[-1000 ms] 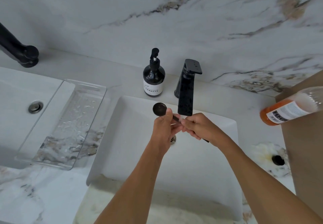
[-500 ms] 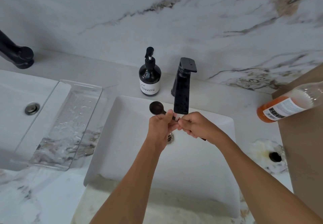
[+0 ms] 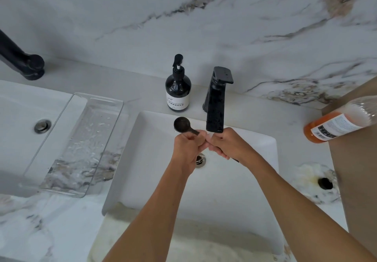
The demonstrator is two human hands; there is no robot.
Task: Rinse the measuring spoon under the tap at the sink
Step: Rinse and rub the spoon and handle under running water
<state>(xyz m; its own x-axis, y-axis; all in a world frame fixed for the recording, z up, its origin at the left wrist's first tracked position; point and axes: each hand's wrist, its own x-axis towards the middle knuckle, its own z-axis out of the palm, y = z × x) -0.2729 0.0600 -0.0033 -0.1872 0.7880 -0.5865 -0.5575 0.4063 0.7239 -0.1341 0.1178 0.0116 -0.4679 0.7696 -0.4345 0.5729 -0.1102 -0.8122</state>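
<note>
Both hands meet under the spout of the matte black square tap (image 3: 215,106), over the white rectangular sink (image 3: 142,159). The left hand (image 3: 188,149) is curled closed around the handle of the dark round-bowled measuring spoon (image 3: 182,125), whose bowl sticks out to the left; the right hand (image 3: 228,146) is closed on the handle's other end. A black pump soap bottle (image 3: 177,90) stands just behind the sink, a clear plastic tray (image 3: 81,139) lies to the left, and an orange-filled bottle (image 3: 336,122) is at the right.

Black measuring spoon (image 3: 182,125) gripped by its handle in both my hands, round bowl sticking out far-left, held over the white sink (image 3: 142,159), just under the black tap (image 3: 215,106) spout
</note>
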